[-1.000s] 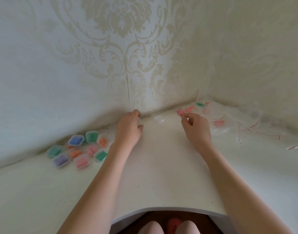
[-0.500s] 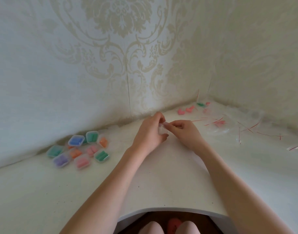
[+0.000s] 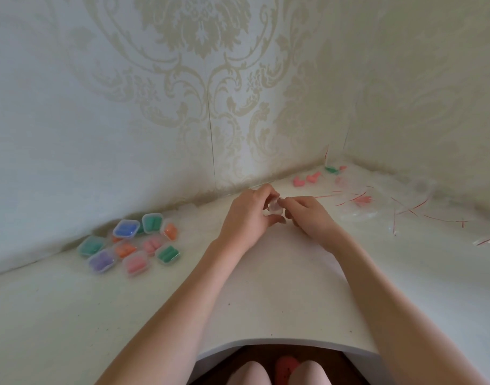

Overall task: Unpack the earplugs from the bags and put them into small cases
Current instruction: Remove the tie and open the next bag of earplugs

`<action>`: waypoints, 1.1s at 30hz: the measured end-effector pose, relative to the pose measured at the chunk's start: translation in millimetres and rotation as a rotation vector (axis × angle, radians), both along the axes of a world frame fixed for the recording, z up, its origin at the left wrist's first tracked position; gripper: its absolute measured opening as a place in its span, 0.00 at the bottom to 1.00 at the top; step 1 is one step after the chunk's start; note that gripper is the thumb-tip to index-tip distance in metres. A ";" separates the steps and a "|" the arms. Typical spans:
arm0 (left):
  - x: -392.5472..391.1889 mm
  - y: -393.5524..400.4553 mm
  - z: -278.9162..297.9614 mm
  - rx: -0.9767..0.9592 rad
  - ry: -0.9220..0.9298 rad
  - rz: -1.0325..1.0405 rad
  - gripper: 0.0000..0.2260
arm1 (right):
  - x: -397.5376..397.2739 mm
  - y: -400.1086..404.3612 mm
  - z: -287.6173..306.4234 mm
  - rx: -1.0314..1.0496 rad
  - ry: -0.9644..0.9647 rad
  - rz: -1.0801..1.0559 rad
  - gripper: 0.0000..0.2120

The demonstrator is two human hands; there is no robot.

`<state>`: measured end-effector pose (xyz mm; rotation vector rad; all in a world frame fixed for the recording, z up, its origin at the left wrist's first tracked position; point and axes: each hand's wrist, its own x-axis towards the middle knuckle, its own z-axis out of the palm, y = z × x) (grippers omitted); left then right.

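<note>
Case [image 3: 275, 207] near table's back edge | left hand [image 3: 248, 215] and right hand [image 3: 310, 216] fingers clamped on it, likely steadying it for opening | filled cases [image 3: 132, 244] grouped toward left edge, loose earplugs [image 3: 305, 180] in back right corner

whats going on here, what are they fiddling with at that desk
A person sits at a white corner desk packing earplugs into little cases. Right now both hands are together near the back wall: the left hand and right hand hold one small clear case between the fingertips. Whether it is open or what is inside is too small to tell. To the left lies a cluster of filled cases in blue, green, orange, pink and purple. To the right are loose pink earplugs and emptied clear bags.
</note>
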<state>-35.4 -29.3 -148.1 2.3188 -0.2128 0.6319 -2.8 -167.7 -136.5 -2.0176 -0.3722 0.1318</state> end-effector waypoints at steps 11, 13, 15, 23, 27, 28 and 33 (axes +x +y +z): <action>-1.1 13.3 12.8 -0.918 0.314 -0.161 0.12 | 8.0 -10.6 -2.5 0.182 0.049 -0.021 0.18; -0.4 10.6 12.7 -1.049 0.405 -0.186 0.12 | 10.9 -10.7 -5.4 0.132 -0.021 -0.045 0.17; 0.1 8.7 11.8 -1.030 0.445 -0.162 0.11 | 12.6 -10.9 -7.0 0.053 -0.097 -0.062 0.16; -1.4 2.4 5.4 -0.647 0.457 -0.066 0.06 | 10.0 -4.3 -2.7 0.193 0.016 -0.060 0.19; -0.4 7.1 5.8 -0.758 0.429 0.061 0.08 | 6.9 -7.1 -1.7 0.266 -0.042 -0.058 0.10; -0.4 8.3 4.7 -0.785 0.429 0.091 0.10 | 6.0 -7.2 -1.1 0.283 -0.042 -0.047 0.07; -0.1 2.8 5.2 -0.831 0.446 0.115 0.13 | 3.7 -4.3 -1.7 0.232 -0.017 0.045 0.08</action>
